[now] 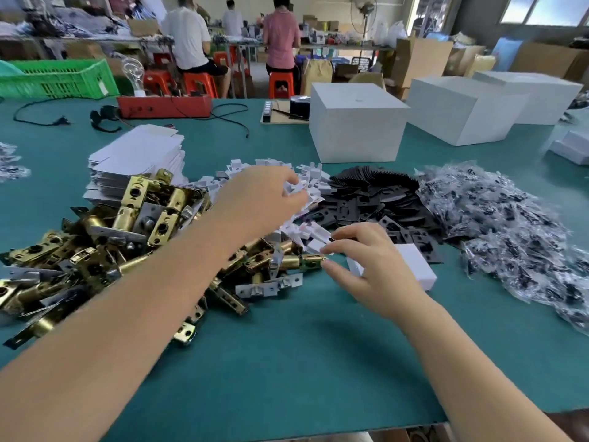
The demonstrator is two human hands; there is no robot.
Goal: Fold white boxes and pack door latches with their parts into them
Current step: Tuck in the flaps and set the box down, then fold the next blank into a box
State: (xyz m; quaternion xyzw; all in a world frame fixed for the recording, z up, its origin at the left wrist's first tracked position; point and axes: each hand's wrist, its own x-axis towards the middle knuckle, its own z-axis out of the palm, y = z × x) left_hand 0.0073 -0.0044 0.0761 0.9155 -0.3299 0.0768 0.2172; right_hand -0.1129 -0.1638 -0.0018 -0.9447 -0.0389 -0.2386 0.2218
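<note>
Bright daylight from window (541, 9) (upper right); soft shadows, edges warped, blurred.

A single wide-angle view, worn on the person's head, looks forward and down across a green table (287, 362) — the near edge cuts the lower right of the frame. Both forearms enter from the bottom corners, so the camera sits close above them; the left hand (261, 199) lies at the frame's centre and the right hand (373, 263) just below and right of it. The upper third of the frame reaches far across the workshop to seated workers (191, 39) at the top centre, with straight edges bowing toward the margins — no second view shares the scene.
</note>
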